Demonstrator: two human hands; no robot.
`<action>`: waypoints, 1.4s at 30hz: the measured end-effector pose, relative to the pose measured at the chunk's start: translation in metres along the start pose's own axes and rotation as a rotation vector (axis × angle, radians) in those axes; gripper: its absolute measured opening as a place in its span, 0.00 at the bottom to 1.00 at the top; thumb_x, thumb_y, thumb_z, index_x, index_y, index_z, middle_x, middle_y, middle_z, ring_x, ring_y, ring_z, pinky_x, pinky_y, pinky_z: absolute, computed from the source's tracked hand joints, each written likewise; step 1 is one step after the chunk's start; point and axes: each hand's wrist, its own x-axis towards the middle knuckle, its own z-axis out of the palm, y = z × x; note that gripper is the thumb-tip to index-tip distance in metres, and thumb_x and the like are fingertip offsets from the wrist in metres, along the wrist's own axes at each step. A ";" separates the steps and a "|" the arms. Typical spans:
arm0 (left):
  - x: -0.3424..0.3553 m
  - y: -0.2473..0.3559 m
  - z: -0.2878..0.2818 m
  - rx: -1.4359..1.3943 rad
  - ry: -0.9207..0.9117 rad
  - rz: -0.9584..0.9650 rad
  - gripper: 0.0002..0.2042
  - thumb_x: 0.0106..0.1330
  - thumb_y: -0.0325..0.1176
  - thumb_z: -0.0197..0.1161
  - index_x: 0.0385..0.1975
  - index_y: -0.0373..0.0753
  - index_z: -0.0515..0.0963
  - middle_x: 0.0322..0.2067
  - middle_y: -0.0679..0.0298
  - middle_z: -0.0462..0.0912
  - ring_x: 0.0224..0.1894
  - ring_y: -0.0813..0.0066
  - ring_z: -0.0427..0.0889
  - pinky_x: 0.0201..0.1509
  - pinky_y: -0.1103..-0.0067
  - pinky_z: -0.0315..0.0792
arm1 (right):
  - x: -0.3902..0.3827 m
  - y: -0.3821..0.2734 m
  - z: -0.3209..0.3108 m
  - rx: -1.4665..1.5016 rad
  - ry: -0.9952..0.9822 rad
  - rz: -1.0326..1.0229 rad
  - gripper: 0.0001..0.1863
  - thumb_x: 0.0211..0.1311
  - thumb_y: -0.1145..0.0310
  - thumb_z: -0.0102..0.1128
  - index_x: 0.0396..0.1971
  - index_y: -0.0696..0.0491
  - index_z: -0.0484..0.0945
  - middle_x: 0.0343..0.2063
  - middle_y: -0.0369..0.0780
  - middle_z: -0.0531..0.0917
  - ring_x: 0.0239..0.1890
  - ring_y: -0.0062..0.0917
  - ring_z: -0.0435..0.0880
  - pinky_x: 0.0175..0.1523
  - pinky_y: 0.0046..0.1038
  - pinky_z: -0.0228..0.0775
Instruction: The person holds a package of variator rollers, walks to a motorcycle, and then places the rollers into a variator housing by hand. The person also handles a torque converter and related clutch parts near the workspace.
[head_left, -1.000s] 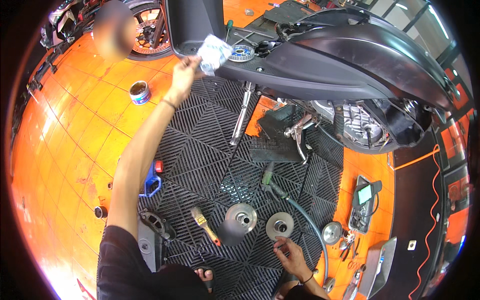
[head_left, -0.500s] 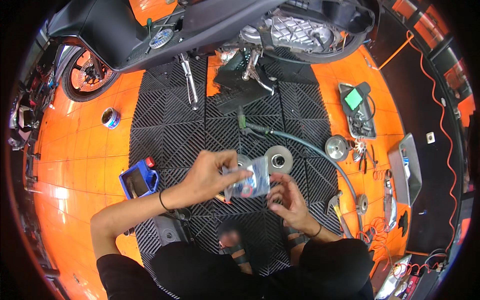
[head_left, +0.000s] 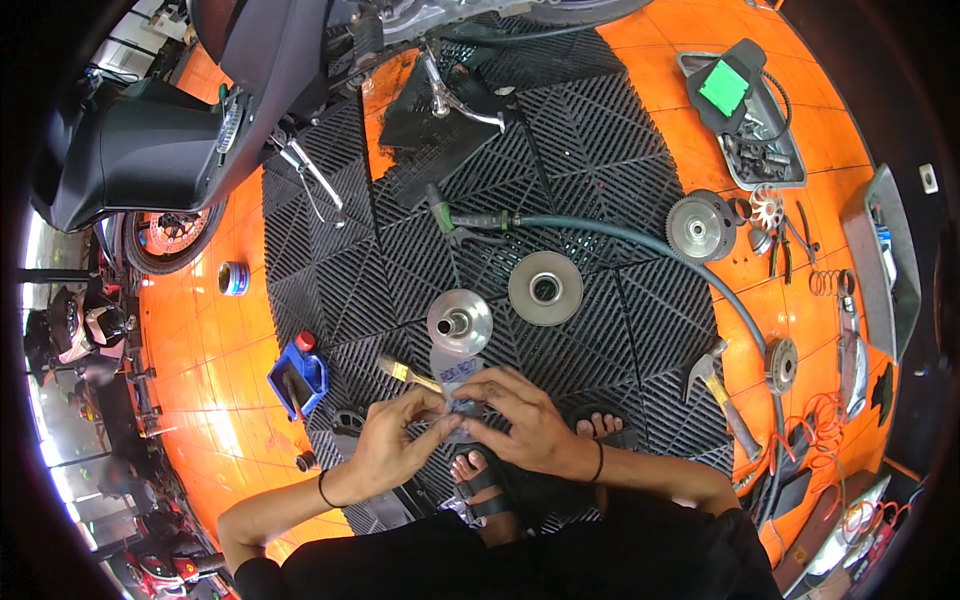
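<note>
Both hands (head_left: 460,425) gripping clear packet (head_left: 458,375)

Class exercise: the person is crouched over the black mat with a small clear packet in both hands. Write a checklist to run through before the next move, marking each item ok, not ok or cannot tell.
1. Both hands on the packet: ok; left hand and right hand pinch its lower end.
2. Packet already open: cannot tell; fingers cover that end.
3. Pulley half with hub close by: ok, on the mat just beyond the packet.
4. Second disc close by: ok, lying flat further right.
5. Brush close by: ok, beside the left hand.
6. Hose away from the hands: ok, it runs beyond the discs.
</note>
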 end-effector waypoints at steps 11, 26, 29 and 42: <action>-0.036 -0.005 0.007 0.232 0.033 -0.004 0.10 0.67 0.31 0.67 0.33 0.30 0.75 0.26 0.53 0.79 0.27 0.64 0.82 0.32 0.73 0.74 | -0.018 0.007 0.027 0.105 -0.159 -0.050 0.09 0.58 0.76 0.65 0.36 0.61 0.75 0.34 0.44 0.80 0.37 0.37 0.82 0.43 0.34 0.75; -0.052 0.027 0.003 0.000 -0.086 -0.067 0.19 0.80 0.40 0.47 0.35 0.30 0.75 0.21 0.53 0.74 0.25 0.68 0.76 0.34 0.70 0.73 | -0.021 -0.038 0.001 0.228 -0.169 0.070 0.14 0.59 0.78 0.68 0.45 0.60 0.78 0.35 0.41 0.82 0.28 0.22 0.83 0.34 0.23 0.78; -0.056 0.026 0.002 -0.121 -0.151 -0.044 0.22 0.82 0.44 0.42 0.35 0.30 0.76 0.22 0.57 0.76 0.27 0.71 0.76 0.36 0.71 0.74 | -0.017 -0.036 -0.016 -0.024 -0.207 -0.352 0.18 0.57 0.74 0.68 0.49 0.53 0.80 0.39 0.38 0.81 0.30 0.23 0.83 0.33 0.25 0.77; -0.072 0.027 0.009 -0.162 -0.460 -0.043 0.25 0.82 0.44 0.40 0.29 0.29 0.72 0.18 0.55 0.69 0.21 0.63 0.71 0.35 0.68 0.71 | -0.030 -0.062 -0.022 -0.258 -0.480 -0.883 0.08 0.59 0.62 0.63 0.36 0.47 0.78 0.46 0.33 0.79 0.34 0.18 0.78 0.34 0.20 0.70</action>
